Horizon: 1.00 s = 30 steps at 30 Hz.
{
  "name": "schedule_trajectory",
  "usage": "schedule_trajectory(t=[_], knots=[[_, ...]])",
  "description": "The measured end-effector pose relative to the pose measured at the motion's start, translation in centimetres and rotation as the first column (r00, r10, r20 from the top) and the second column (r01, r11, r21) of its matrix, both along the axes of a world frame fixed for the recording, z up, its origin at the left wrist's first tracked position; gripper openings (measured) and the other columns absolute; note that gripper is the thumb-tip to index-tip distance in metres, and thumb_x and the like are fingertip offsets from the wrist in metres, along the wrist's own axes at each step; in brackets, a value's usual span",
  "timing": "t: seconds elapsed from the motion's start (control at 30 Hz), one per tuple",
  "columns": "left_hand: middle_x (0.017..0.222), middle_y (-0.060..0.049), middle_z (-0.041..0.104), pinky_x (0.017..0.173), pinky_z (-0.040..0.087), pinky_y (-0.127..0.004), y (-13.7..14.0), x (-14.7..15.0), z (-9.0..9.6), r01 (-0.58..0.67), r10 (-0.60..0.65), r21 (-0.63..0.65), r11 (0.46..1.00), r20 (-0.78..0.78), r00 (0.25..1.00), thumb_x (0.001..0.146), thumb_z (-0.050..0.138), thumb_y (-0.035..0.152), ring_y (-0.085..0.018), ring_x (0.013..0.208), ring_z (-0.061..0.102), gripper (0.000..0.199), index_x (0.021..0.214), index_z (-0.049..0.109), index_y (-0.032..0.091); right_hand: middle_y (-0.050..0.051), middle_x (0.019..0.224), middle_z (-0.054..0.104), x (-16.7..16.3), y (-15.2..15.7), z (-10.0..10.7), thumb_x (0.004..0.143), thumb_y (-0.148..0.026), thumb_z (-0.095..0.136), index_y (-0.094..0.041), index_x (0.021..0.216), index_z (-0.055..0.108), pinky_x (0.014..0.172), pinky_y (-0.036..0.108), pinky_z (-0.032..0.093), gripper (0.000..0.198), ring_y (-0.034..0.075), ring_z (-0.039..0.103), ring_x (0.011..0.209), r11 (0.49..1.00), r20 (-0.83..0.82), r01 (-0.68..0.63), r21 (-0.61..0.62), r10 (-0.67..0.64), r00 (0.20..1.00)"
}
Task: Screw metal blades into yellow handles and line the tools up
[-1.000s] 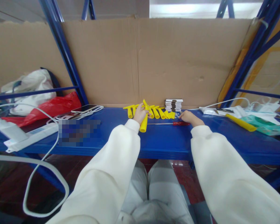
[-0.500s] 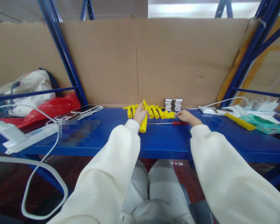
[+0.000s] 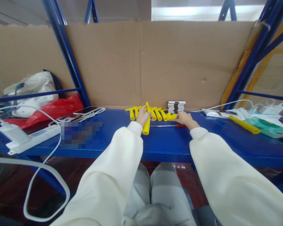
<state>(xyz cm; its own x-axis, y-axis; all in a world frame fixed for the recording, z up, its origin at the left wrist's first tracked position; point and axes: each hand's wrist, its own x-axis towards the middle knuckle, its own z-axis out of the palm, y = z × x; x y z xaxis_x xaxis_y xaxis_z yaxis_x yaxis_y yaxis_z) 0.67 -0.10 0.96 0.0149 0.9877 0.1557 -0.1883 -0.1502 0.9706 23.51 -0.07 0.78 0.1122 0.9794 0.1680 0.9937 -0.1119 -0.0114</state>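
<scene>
My left hand [image 3: 143,117] is closed around a yellow T-shaped plastic handle [image 3: 146,127], which tilts with its wide hollow end toward me. Behind it, more yellow T-shaped handles [image 3: 158,115] lie in a row on the blue shelf table [image 3: 122,138]. My right hand [image 3: 182,118] has its fingers pinched at a small heap of short yellow pieces [image 3: 171,117]; whatever is between the fingertips is too small to make out. Under and beside that hand lies a screwdriver [image 3: 180,126] with a red handle, its long metal shaft pointing left.
A banded stack of white strips [image 3: 176,106] stands against the cardboard wall [image 3: 179,62]. To the right lie another yellow tube [image 3: 245,125] and a green packet [image 3: 269,127]. On the left are a power strip [image 3: 34,138], a phone [image 3: 87,110], cables and a red bag [image 3: 61,106].
My right hand has shifted slightly left, onto the short yellow pieces. My left hand keeps hold of the yellow T-shaped handle, with the view shifted a little.
</scene>
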Motion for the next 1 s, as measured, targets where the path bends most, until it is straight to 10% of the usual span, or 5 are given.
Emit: schedule_trajectory(t=[1.0], knots=[[0.115, -0.011, 0.065, 0.063, 0.061, -0.027, -0.8, 0.2, 0.4, -0.022, 0.022, 0.006, 1.000, -0.034, 0.999, 0.072, 0.052, -0.005, -0.019, 0.080, 0.073, 0.067, 0.134, 0.051, 0.020, 0.021, 0.116, 0.073, -1.7, -1.1, 0.8, 0.092, -0.019, 0.050, -0.009, 0.109, 0.075, 0.098, 0.035, 0.042, 0.032, 0.030, 0.066, 0.117, 0.991, 0.104, -0.026, 0.128, 0.013, 0.995]])
